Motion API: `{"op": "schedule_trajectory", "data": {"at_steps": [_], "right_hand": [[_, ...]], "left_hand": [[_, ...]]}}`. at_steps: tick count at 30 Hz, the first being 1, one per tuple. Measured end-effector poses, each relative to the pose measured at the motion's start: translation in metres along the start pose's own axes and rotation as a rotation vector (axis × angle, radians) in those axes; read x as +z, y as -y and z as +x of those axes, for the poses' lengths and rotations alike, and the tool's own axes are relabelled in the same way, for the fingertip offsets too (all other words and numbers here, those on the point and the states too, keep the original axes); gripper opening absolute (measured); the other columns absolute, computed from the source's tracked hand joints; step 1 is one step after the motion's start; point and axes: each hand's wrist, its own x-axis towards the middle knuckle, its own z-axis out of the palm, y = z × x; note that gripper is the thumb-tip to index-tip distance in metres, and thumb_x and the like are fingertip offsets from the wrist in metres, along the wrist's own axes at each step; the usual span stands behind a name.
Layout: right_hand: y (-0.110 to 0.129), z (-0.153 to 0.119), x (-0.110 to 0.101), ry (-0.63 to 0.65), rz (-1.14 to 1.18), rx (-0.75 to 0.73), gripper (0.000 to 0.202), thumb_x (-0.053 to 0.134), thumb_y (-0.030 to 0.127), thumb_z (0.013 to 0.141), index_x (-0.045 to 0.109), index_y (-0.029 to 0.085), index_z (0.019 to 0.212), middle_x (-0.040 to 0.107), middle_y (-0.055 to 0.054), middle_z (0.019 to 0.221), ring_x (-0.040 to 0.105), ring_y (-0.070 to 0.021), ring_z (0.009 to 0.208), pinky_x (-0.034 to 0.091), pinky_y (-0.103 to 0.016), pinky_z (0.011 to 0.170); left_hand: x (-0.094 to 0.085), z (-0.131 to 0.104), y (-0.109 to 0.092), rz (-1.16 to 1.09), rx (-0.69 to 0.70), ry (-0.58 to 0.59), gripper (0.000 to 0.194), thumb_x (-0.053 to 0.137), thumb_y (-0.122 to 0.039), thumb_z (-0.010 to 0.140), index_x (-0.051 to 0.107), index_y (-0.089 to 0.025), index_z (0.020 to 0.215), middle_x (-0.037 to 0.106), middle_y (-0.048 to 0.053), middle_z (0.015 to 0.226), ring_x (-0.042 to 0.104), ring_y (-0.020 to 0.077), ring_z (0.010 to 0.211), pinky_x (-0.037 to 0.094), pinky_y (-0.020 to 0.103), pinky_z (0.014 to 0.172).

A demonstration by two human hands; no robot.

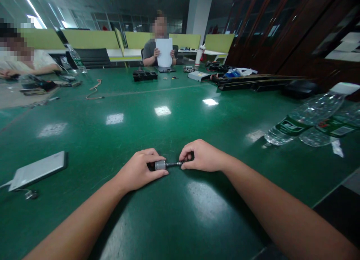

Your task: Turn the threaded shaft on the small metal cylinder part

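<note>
Close above the green table point(157, 222), my left hand point(139, 170) grips a small grey cylinder point(160, 165) between thumb and fingers. A thin dark shaft point(173, 164) runs from the cylinder to the right, lying level; the kind of part is too small to make out. My right hand point(204, 156) pinches the far end of that shaft with thumb and fingertips, its tip hidden by them. Both hands rest low at the middle of the view, a short gap apart.
A silver power bank or phone point(39, 170) with a cable lies at left. Water bottles point(303, 117) stand at right. Farther back are a black tray point(144, 75), a cord point(95, 90) and dark strips point(253, 81). Two people sit across, one holding white paper point(164, 53).
</note>
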Motion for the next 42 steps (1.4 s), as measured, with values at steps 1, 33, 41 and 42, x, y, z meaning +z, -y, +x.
{"op": "schedule_trajectory", "data": {"at_steps": [1,33,41,42], "right_hand": [[0.002,0.001,0.003,-0.017,0.014,-0.015,0.015,0.077,0.021,0.072,0.076,0.017,0.086,0.071,-0.002,0.077,0.062,-0.0125,0.07,0.045,-0.022,0.063],[0.012,0.007,0.025,-0.117,-0.082,-0.177,0.013,0.072,0.018,0.077,0.075,0.017,0.089,0.07,-0.003,0.081,0.061,-0.0139,0.075,0.043,-0.024,0.068],[0.012,0.006,0.023,-0.109,-0.097,-0.172,0.013,0.071,0.018,0.077,0.075,0.017,0.089,0.069,-0.003,0.082,0.061,-0.0139,0.074,0.043,-0.024,0.068],[0.012,0.006,0.023,-0.106,-0.098,-0.171,0.014,0.072,0.018,0.076,0.075,0.017,0.089,0.069,-0.003,0.082,0.061,-0.014,0.074,0.043,-0.025,0.068]], "left_hand": [[0.0,0.0,0.0,0.003,0.003,-0.001,0.028,0.073,-0.038,0.082,0.075,-0.019,0.103,0.066,0.004,0.085,0.062,0.0167,0.077,0.046,0.026,0.07],[-0.002,0.0,-0.001,-0.022,0.031,0.02,0.025,0.07,-0.033,0.085,0.074,-0.02,0.105,0.065,0.003,0.085,0.061,0.0163,0.076,0.045,0.026,0.068],[-0.002,0.0,-0.001,-0.021,0.026,0.02,0.025,0.07,-0.034,0.085,0.074,-0.02,0.105,0.066,0.004,0.087,0.062,0.0171,0.078,0.046,0.027,0.07],[-0.001,0.0,-0.001,-0.02,0.024,0.021,0.025,0.07,-0.034,0.085,0.074,-0.02,0.105,0.066,0.004,0.087,0.062,0.0171,0.078,0.046,0.027,0.07]]}}
